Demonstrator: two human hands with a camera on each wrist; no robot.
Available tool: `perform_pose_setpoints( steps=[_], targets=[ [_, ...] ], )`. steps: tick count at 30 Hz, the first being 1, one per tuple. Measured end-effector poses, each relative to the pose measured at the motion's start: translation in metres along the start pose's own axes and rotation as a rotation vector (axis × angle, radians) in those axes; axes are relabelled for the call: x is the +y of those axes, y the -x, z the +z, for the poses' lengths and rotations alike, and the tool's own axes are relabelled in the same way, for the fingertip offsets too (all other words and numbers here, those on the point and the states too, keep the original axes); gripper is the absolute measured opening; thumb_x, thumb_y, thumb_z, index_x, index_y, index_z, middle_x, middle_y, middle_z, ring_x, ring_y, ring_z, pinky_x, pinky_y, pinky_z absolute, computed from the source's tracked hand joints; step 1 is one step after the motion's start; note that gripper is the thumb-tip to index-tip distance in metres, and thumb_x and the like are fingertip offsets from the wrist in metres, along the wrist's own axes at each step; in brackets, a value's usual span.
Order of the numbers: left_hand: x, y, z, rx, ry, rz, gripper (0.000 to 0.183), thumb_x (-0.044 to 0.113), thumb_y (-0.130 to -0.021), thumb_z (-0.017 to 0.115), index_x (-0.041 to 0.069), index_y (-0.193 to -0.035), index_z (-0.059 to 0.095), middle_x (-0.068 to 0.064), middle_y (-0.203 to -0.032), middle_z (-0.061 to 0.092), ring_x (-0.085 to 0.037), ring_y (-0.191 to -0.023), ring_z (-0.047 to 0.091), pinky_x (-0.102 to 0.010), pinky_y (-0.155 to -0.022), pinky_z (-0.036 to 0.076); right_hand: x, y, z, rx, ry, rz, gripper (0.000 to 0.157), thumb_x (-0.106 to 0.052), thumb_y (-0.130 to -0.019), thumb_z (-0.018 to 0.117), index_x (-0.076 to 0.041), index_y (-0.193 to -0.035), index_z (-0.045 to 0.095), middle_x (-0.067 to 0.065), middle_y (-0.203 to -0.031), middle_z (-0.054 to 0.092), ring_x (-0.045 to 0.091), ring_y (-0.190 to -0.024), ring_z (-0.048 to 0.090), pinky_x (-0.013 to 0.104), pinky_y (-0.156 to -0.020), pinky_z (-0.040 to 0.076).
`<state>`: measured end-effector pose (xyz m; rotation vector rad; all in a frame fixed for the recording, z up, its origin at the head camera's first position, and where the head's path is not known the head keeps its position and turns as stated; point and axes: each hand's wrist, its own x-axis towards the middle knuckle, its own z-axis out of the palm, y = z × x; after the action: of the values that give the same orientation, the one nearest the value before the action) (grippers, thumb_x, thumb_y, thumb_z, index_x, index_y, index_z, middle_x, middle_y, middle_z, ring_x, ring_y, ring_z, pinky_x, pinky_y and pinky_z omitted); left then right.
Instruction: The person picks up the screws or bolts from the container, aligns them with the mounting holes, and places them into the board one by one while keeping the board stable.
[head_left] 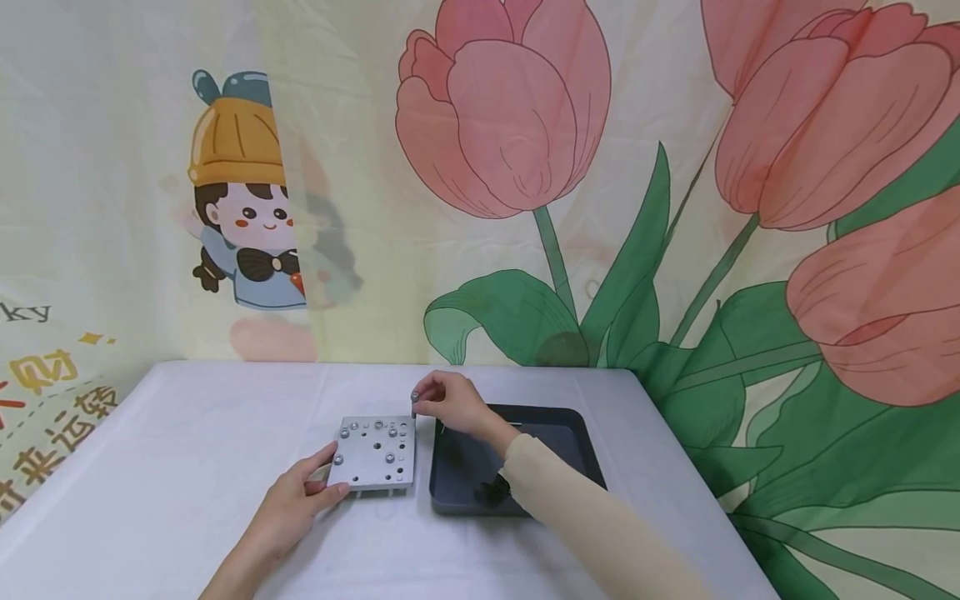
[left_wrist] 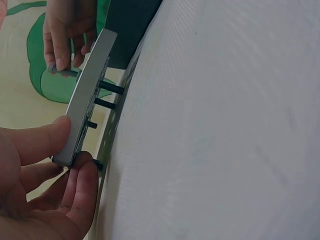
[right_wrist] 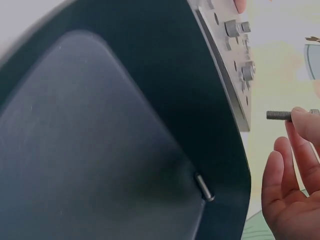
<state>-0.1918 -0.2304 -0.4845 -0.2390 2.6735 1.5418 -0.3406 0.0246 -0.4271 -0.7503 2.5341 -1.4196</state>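
My left hand [head_left: 288, 504] grips a square silver metal plate [head_left: 363, 462] by its lower left corner, thumb on top and fingers beneath. The plate has holes, and several socket-head bolts stand in it. In the left wrist view their shanks, such as this bolt shank [left_wrist: 111, 87], stick out below the plate, which is raised at a tilt. My right hand [head_left: 453, 404] pinches a threaded bolt [right_wrist: 278, 115] between thumb and fingers, close to the plate's far right corner. That bolt points downward in the head view.
A dark shallow tray [head_left: 442, 505] sits right of the plate, under the right forearm. One small metal pin or screw [right_wrist: 204, 187] lies in its corner. A white cloth [head_left: 187, 467] covers the table, and a printed curtain [head_left: 360, 250] hangs behind its far edge.
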Motion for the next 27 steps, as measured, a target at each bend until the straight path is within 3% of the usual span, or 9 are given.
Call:
perform_pose_setpoints(
  steps=[6,13,22,27],
  targets=[
    [-0.001,-0.001,0.000,-0.004,0.006,-0.007,0.079,0.027,-0.098,0.079,0.015,-0.165,0.040,-0.025,-0.163,0.042,-0.033,-0.126,0.059,-0.036,-0.091,0.052,0.002,-0.002,0.009,0.006,-0.002,0.005,0.015,-0.011,-0.096,0.081,-0.014,-0.109,0.075,-0.003,-0.094,0.073,0.012,-0.086,0.064,0.027,-0.075,0.051],
    [0.000,-0.001,-0.001,-0.005,0.014,0.002,0.077,0.025,-0.098,0.078,0.017,-0.165,0.040,-0.024,-0.163,0.042,-0.032,-0.127,0.059,-0.033,-0.090,0.051,0.001,-0.005,0.015,0.002,-0.005,0.007,0.014,-0.009,-0.095,0.080,-0.013,-0.108,0.075,-0.004,-0.093,0.073,0.010,-0.085,0.064,0.026,-0.075,0.050],
    [0.001,-0.002,-0.001,0.000,-0.002,-0.010,0.077,0.025,-0.099,0.078,0.017,-0.165,0.040,-0.026,-0.163,0.041,-0.034,-0.126,0.058,-0.041,-0.094,0.051,0.002,-0.005,0.019,-0.004,0.010,0.022,0.015,-0.009,-0.095,0.081,-0.013,-0.108,0.074,-0.004,-0.094,0.072,0.010,-0.085,0.062,0.025,-0.076,0.050],
    [-0.001,-0.001,0.000,-0.001,-0.005,-0.010,0.077,0.024,-0.098,0.078,0.017,-0.165,0.040,-0.026,-0.163,0.041,-0.033,-0.126,0.058,-0.039,-0.093,0.051,0.005,-0.005,0.021,-0.021,0.030,0.026,0.016,-0.010,-0.095,0.082,-0.014,-0.108,0.074,-0.004,-0.094,0.072,0.010,-0.085,0.062,0.025,-0.078,0.050]
  ],
)
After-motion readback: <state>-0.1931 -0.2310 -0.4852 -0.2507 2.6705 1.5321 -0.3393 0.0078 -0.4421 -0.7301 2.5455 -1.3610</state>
